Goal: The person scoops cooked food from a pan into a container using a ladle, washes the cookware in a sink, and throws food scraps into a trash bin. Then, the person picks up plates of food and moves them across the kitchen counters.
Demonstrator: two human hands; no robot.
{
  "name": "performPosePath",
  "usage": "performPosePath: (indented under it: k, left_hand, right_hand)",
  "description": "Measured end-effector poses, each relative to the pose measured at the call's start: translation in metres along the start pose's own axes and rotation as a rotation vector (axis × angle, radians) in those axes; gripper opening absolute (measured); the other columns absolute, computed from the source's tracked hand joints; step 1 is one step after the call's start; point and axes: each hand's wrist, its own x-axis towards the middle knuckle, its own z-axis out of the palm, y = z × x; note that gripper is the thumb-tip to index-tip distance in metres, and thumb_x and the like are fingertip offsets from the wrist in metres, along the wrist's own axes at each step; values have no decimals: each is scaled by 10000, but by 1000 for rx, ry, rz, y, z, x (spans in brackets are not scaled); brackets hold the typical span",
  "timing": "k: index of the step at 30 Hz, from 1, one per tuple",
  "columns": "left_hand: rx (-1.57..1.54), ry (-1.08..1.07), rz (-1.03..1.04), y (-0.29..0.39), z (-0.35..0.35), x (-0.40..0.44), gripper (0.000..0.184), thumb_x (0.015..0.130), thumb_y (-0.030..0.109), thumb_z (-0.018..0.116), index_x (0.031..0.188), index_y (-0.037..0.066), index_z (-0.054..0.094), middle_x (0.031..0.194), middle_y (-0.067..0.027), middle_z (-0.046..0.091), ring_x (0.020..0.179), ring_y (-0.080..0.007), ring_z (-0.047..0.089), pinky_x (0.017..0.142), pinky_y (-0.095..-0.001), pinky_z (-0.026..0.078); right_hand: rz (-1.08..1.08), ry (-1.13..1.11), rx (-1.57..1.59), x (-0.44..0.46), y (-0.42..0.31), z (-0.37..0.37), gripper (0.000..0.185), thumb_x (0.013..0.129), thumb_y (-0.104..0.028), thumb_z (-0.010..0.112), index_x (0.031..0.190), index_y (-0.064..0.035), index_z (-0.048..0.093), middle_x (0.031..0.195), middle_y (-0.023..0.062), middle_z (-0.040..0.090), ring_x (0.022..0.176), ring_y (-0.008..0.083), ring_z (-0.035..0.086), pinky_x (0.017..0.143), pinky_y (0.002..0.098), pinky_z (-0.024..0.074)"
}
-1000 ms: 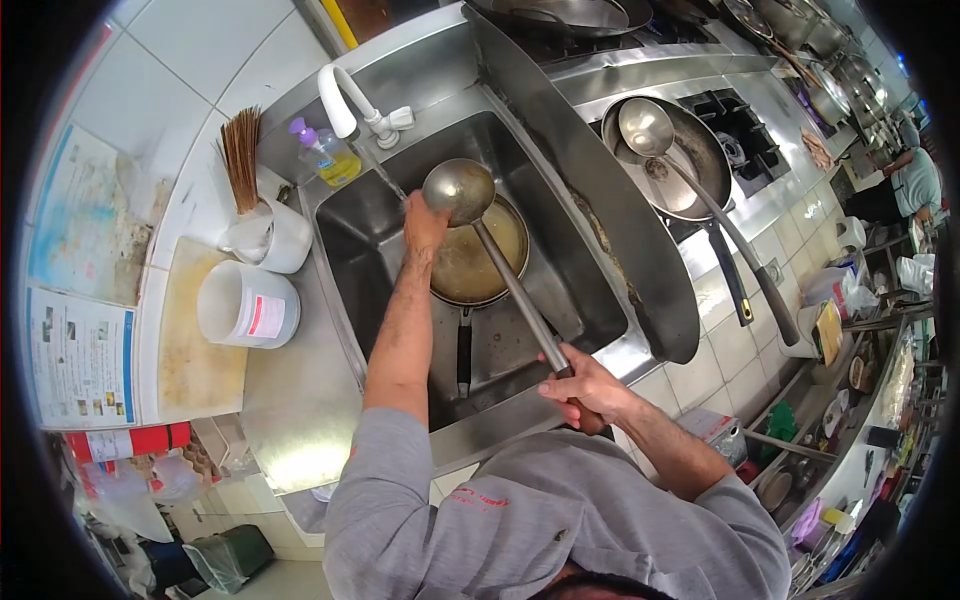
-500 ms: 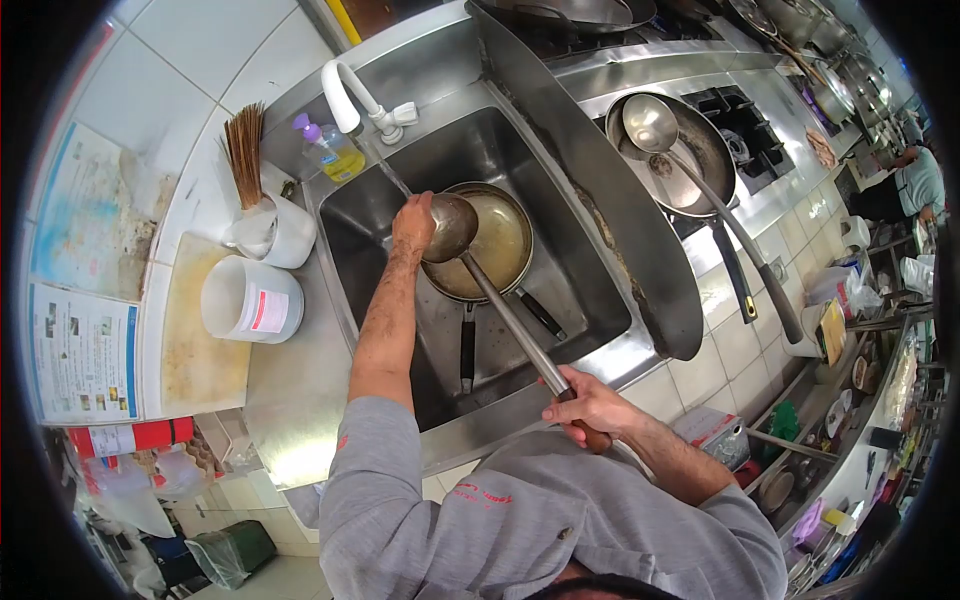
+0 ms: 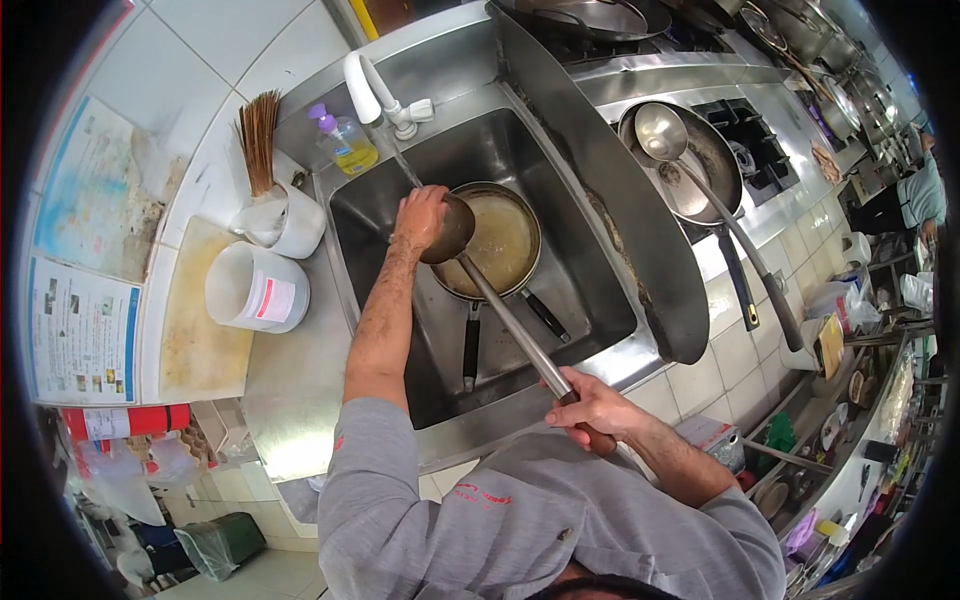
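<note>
A long-handled ladle (image 3: 506,317) lies slantwise over the sink (image 3: 600,300). My right hand (image 3: 597,410) is wrapped round its brown grip near the sink's front edge. At the ladle's bowl is my left hand (image 3: 421,216), its fingers bent over the bowl's far side; what they hold, if anything, is hidden. Water runs from the white faucet (image 3: 365,88) down beside that hand. Beneath and right of the bowl, a pan (image 3: 503,243) with cloudy liquid rests in the sink, and two black handles (image 3: 471,350) stick out towards me.
Left of the sink stand a soap bottle (image 3: 350,148), a bundle of thin sticks (image 3: 258,145) and a white bucket (image 3: 250,290). A metal divider (image 3: 620,220) borders the sink's right side. Beyond it, another ladle (image 3: 662,131) rests in a pan on the stove. A person (image 3: 915,195) is far right.
The ladle's bowl has come down and left from above the pan, turning over, with my left hand still at it. My right hand keeps its grip. The view has shifted slightly.
</note>
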Motion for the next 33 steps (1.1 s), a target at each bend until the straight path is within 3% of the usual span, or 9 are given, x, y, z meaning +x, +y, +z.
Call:
performPosePath:
  k: [2, 5, 9, 11, 15, 17, 24, 27, 33]
  left_hand:
    - [202, -190, -10, 36, -24, 6, 189, 806, 152, 532, 972, 76, 581, 949, -110, 574, 910, -314, 544, 778, -401, 443]
    - [116, -238, -98, 22, -20, 9, 192, 768, 81, 540, 953, 70, 588, 940, -107, 568, 909, -309, 542, 794, -396, 438]
    - [81, -231, -69, 6, -11, 5, 204, 760, 95, 571, 962, 66, 582, 941, -108, 565, 912, -311, 539, 794, -407, 431]
    - [-79, -217, -96, 3, -8, 3, 209, 785, 143, 587, 977, 60, 578, 922, -119, 566, 921, -318, 539, 798, -404, 434]
    - [-4, -273, -180, 16, -16, 7, 212, 789, 86, 554, 998, 53, 575, 929, -136, 575, 926, -329, 542, 802, -391, 441]
    - [6, -250, -255, 14, -16, 7, 239, 775, 109, 554, 1011, 72, 566, 1019, -132, 569, 966, -342, 526, 816, -411, 439]
    - [-154, -262, -171, 1, -6, 0, 207, 825, 138, 495, 1004, 61, 568, 978, -155, 580, 937, -351, 543, 796, -425, 441]
    - [54, -196, -125, 16, -14, -3, 217, 820, 71, 446, 999, 54, 568, 958, -170, 579, 924, -360, 545, 805, -422, 440]
    - [-150, -247, -126, -14, 0, 3, 225, 822, 83, 447, 1012, 74, 568, 957, -150, 589, 969, -346, 530, 828, -430, 428]
  right_hand:
    - [-10, -37, 16, 0, 1, 1, 487, 754, -36, 622, 1163, -5, 361, 536, 32, 451, 361, 103, 426, 337, 251, 341]
    - [-18, -31, 10, 1, 1, 2, 487, 753, -37, 622, 1162, -2, 360, 536, 29, 450, 360, 103, 422, 339, 249, 335]
    - [-22, -28, 3, 0, -1, 5, 477, 754, -43, 622, 1152, -2, 363, 536, 27, 450, 361, 102, 423, 341, 248, 329]
    - [6, 14, -68, 1, -1, 7, 458, 753, -40, 618, 1138, -4, 372, 552, 26, 458, 372, 98, 431, 345, 247, 327]
    - [3, -9, -155, 6, 4, 4, 463, 760, -82, 623, 1128, 2, 354, 612, 28, 492, 401, 82, 456, 339, 251, 332]
    - [-57, -9, -169, 8, 1, 7, 440, 764, -93, 625, 1104, -3, 361, 600, 28, 501, 400, 81, 457, 327, 251, 320]
    - [-7, 33, -154, 5, 5, 3, 418, 744, -44, 616, 1092, -13, 387, 612, 24, 488, 402, 86, 448, 352, 237, 322]
    - [11, 8, -163, 3, -1, 7, 429, 746, -47, 614, 1105, -7, 382, 614, 27, 492, 402, 84, 450, 351, 237, 319]
    - [-3, 36, -174, 6, 1, 4, 430, 745, -51, 619, 1101, -4, 383, 617, 31, 495, 401, 85, 454, 354, 236, 323]
